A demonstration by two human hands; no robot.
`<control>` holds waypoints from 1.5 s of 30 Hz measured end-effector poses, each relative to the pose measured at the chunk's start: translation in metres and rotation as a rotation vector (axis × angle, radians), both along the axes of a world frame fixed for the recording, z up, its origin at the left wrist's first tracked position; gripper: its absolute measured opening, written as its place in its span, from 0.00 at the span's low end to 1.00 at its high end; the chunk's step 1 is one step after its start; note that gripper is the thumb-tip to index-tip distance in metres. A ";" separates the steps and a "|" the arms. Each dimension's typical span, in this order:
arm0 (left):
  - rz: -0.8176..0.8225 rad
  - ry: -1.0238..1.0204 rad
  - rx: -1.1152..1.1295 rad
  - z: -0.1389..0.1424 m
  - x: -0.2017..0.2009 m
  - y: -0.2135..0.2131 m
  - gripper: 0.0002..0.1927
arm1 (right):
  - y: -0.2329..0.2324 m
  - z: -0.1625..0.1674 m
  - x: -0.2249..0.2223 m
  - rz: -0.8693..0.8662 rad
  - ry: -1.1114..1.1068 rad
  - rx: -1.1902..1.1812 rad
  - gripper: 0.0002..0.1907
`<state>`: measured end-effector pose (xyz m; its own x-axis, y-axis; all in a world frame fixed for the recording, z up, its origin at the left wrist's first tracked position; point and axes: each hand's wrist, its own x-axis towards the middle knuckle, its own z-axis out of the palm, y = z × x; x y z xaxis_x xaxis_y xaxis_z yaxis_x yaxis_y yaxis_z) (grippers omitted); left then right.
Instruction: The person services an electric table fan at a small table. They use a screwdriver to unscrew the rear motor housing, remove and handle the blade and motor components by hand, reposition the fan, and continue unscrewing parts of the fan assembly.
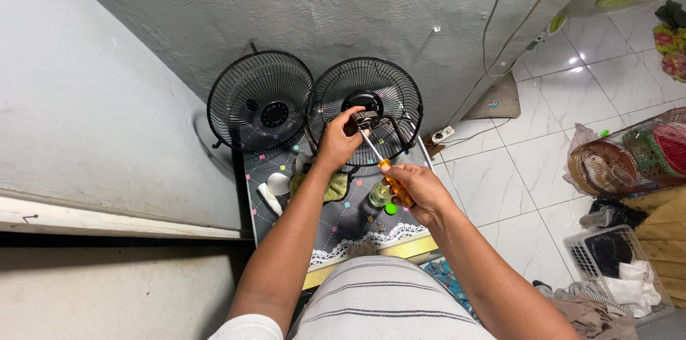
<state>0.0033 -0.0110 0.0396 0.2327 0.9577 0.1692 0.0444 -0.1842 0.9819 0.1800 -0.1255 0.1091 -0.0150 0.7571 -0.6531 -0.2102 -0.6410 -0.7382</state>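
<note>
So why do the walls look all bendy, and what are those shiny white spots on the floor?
Head view: the wide lens curves straight edges, so the wall ledge bows near the frame's side. The white spots are lamp glare on the glossy floor tiles. The middle is sharp: the left hand at the fan motor and the right hand with the orange-handled screwdriver show clearly.

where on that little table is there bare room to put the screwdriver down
Free: the dark cloth between the forearms, bordered by the lace edge. Crowded: the far end with the fan grilles, green rag, small bottle and white piece.
</note>
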 end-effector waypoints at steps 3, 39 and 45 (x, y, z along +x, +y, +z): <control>0.012 0.047 0.035 0.003 0.000 -0.001 0.25 | 0.002 0.003 0.002 -0.007 0.256 -0.094 0.22; 0.019 0.066 0.025 0.004 -0.001 0.000 0.26 | -0.001 -0.003 -0.001 -0.036 -0.001 0.004 0.11; 0.029 0.094 0.013 0.008 0.000 -0.003 0.25 | 0.000 -0.004 0.000 -0.013 0.192 -0.045 0.18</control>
